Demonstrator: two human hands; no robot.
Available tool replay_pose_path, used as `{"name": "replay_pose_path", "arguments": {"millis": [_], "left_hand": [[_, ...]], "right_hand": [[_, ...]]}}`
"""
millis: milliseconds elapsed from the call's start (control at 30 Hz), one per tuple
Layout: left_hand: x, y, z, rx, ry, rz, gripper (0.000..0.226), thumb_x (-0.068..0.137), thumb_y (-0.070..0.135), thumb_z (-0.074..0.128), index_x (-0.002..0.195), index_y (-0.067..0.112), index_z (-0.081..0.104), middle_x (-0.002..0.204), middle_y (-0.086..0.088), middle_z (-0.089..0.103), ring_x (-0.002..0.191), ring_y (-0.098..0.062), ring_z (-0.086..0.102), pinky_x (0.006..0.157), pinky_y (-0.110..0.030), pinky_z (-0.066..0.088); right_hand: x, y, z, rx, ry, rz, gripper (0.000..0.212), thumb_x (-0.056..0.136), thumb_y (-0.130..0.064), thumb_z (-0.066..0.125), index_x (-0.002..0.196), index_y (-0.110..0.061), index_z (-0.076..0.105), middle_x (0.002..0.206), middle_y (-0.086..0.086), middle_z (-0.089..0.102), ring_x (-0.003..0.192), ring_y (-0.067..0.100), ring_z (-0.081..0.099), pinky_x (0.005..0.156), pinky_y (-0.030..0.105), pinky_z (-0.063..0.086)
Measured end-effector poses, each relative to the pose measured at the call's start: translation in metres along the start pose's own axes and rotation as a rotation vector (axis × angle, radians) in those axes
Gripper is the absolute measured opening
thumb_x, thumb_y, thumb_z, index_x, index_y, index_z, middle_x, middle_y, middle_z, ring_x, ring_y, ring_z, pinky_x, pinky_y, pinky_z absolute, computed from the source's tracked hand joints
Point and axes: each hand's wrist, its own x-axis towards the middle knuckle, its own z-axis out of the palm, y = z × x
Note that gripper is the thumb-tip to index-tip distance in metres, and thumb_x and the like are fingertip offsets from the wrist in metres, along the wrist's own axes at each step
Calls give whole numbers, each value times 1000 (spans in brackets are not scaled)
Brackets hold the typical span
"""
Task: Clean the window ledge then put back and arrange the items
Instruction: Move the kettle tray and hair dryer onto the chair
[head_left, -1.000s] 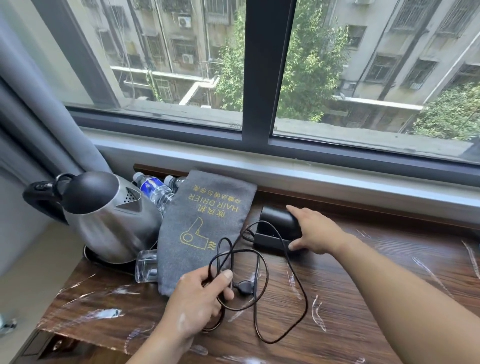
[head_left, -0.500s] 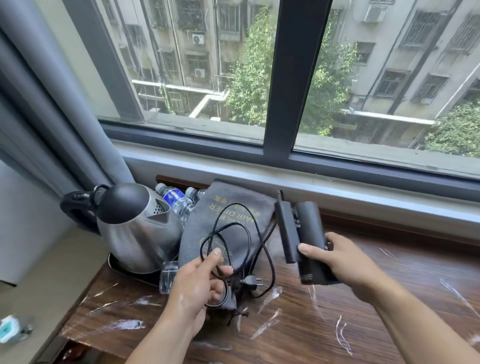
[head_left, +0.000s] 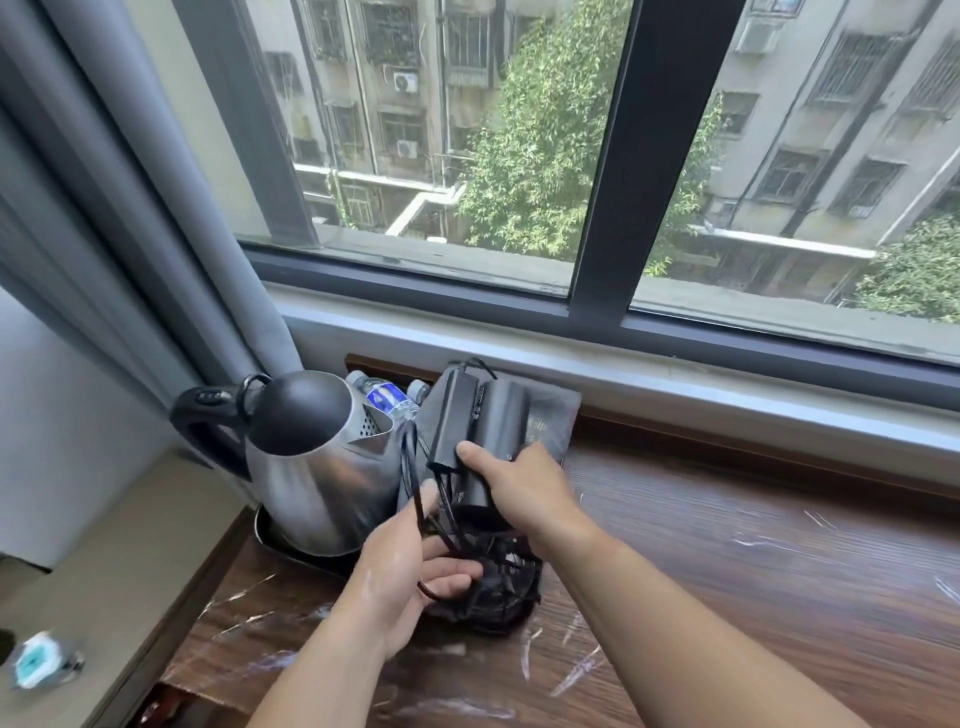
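A black folded hair dryer (head_left: 483, 421) is lifted above the grey hair-drier bag (head_left: 558, 415) at the back of the wooden ledge (head_left: 753, 545). My right hand (head_left: 524, 483) grips its lower end, thumb on the folded handle. My left hand (head_left: 410, 566) holds the bunched black cord (head_left: 493, 582), fingers curled round several loops just above the wood. A steel kettle (head_left: 317, 467) with a black lid stands on its tray at the left. Two water bottles (head_left: 387, 397) lie behind it.
A grey curtain (head_left: 156, 234) hangs at the left beside the kettle. The dark window frame (head_left: 608, 166) and pale sill run along the back. The ledge's wood is streaked with wet marks. Below left, a small blue-white packet (head_left: 39, 660) lies on the floor.
My right hand picked the hair dryer up off the ledge and carried it left over the grey bag. My left hand gathered the cord into a tighter bundle. The view shifted right and down.
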Motion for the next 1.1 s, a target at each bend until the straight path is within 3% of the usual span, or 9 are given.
{"name": "replay_pose_path", "arguments": {"millis": [167, 300, 433, 600, 667, 800, 933, 1033, 1100], "left_hand": [[-14, 3, -23, -75, 80, 84, 40, 105, 45, 43, 104, 15, 70, 87, -19, 76, 81, -37, 65, 75, -41, 52], [-27, 0, -51, -13, 203, 268, 30, 103, 39, 48, 107, 22, 72, 94, -8, 78, 89, -31, 68, 86, -47, 54], [-40, 0, -60, 492, 347, 754, 39, 70, 59, 60, 103, 40, 70, 95, 10, 72, 75, -8, 66, 72, -16, 51], [-5, -4, -60, 956, 469, 1135, 31, 84, 11, 72, 115, 8, 73, 84, 8, 64, 70, -7, 54, 79, -12, 45], [5, -9, -66, 1059, 464, 1239, 29, 88, 9, 66, 115, 0, 72, 89, -1, 68, 77, -8, 55, 89, -13, 43], [19, -10, -73, 1205, 454, 1230, 35, 93, 16, 54, 117, 0, 72, 96, -5, 71, 87, -19, 67, 90, -26, 49], [10, -13, -64, 1267, 619, 1088, 39, 88, 26, 53, 116, 11, 76, 89, -1, 69, 69, -33, 70, 57, -43, 60], [4, -19, -64, 1247, 674, 1066, 40, 88, 27, 51, 114, 10, 76, 88, -4, 71, 67, -35, 71, 54, -45, 60], [5, -23, -65, 1248, 680, 1071, 43, 90, 30, 47, 115, 7, 74, 87, -5, 70, 66, -33, 69, 59, -45, 61]], "right_hand": [[-10, -13, 15, -158, 67, -98, 79, 84, -68, 60, 132, -7, 41, 133, 15, 59, 121, 33, 56, 94, 36, 44], [-19, -9, 21, -191, 5, -233, 60, 91, -60, 53, 131, -17, 42, 131, 13, 59, 119, 30, 55, 96, 37, 44], [-24, -3, 23, -216, -22, -252, 54, 87, -67, 52, 123, -28, 42, 121, 6, 65, 110, 29, 60, 85, 37, 44], [-28, 2, 34, -330, 37, -224, 78, 92, -72, 37, 147, -18, 24, 131, 19, 60, 122, 37, 56, 97, 45, 46], [-28, 7, 29, -443, 40, -224, 89, 92, -75, 31, 156, -15, 15, 144, 17, 47, 133, 36, 45, 106, 46, 40], [-25, 25, 13, -609, 35, -307, 94, 83, -86, 20, 155, -26, 22, 151, 2, 27, 140, 29, 27, 112, 50, 30], [-30, 45, -5, -581, 71, -409, 90, 78, -90, 18, 153, -39, 25, 162, -3, 13, 150, 21, 7, 120, 52, 14], [-26, 62, -27, -438, 141, -367, 88, 82, -85, 28, 155, -36, 23, 163, -2, 13, 151, 18, 7, 124, 45, 7], [-20, 70, -36, -258, 52, -190, 90, 86, -77, 41, 155, -23, 26, 161, 5, 26, 149, 21, 23, 120, 38, 19]]}}
